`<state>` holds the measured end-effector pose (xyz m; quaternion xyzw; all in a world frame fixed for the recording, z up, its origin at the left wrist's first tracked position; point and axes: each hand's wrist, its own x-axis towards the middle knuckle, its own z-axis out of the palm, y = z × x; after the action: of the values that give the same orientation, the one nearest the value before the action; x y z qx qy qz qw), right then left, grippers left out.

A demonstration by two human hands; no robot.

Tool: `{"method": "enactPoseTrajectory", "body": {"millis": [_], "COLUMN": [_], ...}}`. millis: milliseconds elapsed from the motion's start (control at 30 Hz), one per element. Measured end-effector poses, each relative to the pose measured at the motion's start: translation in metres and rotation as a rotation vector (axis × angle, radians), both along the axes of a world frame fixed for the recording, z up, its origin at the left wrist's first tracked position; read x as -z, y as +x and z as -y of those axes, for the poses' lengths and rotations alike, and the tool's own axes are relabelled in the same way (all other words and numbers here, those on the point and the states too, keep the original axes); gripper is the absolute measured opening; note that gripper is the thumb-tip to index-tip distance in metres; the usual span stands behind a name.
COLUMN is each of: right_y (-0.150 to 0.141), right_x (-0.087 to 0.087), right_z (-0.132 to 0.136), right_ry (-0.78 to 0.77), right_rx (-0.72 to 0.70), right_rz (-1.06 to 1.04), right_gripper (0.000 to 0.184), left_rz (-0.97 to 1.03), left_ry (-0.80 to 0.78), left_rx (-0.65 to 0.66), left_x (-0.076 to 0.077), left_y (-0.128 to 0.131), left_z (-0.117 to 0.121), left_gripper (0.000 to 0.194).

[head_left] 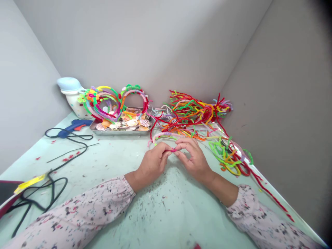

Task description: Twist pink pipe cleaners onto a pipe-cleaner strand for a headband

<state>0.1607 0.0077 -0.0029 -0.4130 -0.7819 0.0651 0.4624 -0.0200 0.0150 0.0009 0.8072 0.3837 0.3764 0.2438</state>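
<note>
My left hand (151, 164) and my right hand (193, 159) meet at the middle of the pale green table, fingertips close together. Both pinch a fuzzy pipe cleaner (163, 136), pale pink and lilac, that arcs up and left behind my fingers. A small magenta fuzzy piece (173, 150) shows between my fingertips. Much of what they pinch is hidden by my fingers. A tangled heap of multicoloured pipe cleaners (192, 112) lies just beyond my right hand, and a green, yellow and red bunch (229, 157) lies to its right.
Behind my hands stand pipe-cleaner hoops (114, 103) above a metal tray of seashells (120, 131). A blue glue gun (75, 126) with a black cord (55, 176) lies to the left, near a white container with a pale blue lid (70, 93). Grey walls close the back and sides.
</note>
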Motion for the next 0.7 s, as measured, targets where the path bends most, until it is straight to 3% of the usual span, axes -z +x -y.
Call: {"method": "enactPoseTrajectory", "body": {"millis": [700], "right_y": [0.0001], "right_x": [-0.0019], "right_z": [0.0018], "right_ry": [-0.064], "right_rx": [-0.035], "right_rz": [0.016], "right_gripper": [0.006], "left_rz": [-0.009], "left_ry": [0.002], "left_rx": [0.013], "left_x": [-0.0004], "left_y": [0.0002], "left_z": [0.0004], "left_gripper": [0.013]}}
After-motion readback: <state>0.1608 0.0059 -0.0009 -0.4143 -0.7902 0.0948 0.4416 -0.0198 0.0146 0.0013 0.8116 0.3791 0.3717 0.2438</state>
